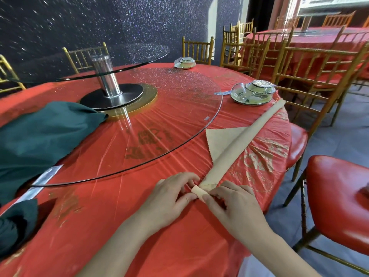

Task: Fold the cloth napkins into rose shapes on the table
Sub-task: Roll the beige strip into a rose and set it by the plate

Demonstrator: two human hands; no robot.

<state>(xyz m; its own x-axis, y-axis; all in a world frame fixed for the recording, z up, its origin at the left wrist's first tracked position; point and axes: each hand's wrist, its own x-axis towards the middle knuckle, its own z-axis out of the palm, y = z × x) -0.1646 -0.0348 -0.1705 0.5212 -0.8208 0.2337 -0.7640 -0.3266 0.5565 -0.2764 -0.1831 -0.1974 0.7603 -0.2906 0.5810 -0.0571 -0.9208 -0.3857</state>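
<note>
Beige cloth napkin (239, 142), folded to a long flat band with a triangular flap: lies diagonally along the right edge of the round table with red plastic cover (139, 226). Far tip is close to that edge, just beside a wrapped set of white tableware (253, 92); flap corner is near the rim of the clear glass turntable (159, 116). Near end is turned into a small tight coil, by the table's near edge.

Left hand (173, 198): thumb and forefinger pinch the coil's left side.

Right hand (235, 208): fingers clamp its right side.

Dark green cloths (40, 132): heaped at the left edge.

Risks, as judged:
- Uneven pressure between the hands would cone or telescope the coil.
- The slick plastic may let the band skid or bunch instead of feeding straight.
- A loosened grip would let the coil spring open.
- The far tip may slip off the edge and drag.
</note>
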